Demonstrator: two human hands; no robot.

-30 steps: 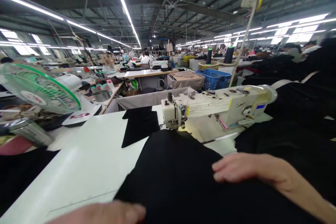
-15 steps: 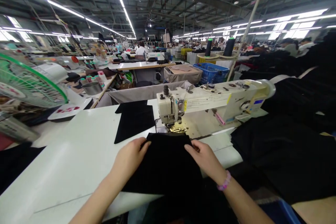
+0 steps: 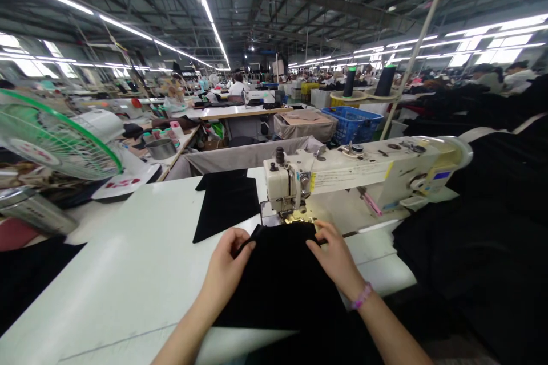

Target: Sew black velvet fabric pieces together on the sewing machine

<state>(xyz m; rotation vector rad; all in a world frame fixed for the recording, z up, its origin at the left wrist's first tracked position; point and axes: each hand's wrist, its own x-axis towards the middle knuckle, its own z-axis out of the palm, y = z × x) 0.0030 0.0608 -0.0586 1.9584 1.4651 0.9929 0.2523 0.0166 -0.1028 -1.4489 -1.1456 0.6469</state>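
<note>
A piece of black fabric [image 3: 282, 279] lies on the white table in front of the sewing machine [image 3: 286, 182], its far edge close below the needle area. My left hand [image 3: 229, 259] pinches the fabric's far left corner between thumb and fingers, and the edge there is slightly raised. At the far right corner, my right hand [image 3: 336, 256] grips the edge, thumb on top, index finger stretched toward the metal plate [image 3: 297, 218] under the machine head. The right wrist wears a pink and purple bracelet [image 3: 363, 295]. The fabric's near end hangs toward my lap.
Another black cut piece [image 3: 226, 205] lies left of the machine head. A green and white fan [image 3: 60, 137] and a metal flask [image 3: 36, 211] stand at the left. Black cloth [image 3: 471, 228] is heaped at the right. Thread cones [image 3: 385, 81] and a blue basket [image 3: 353, 122] are behind.
The view has swung slightly left. My left fingers have curled more around the fabric's corner, lifting its edge. My right index finger has reached forward along the far edge.
</note>
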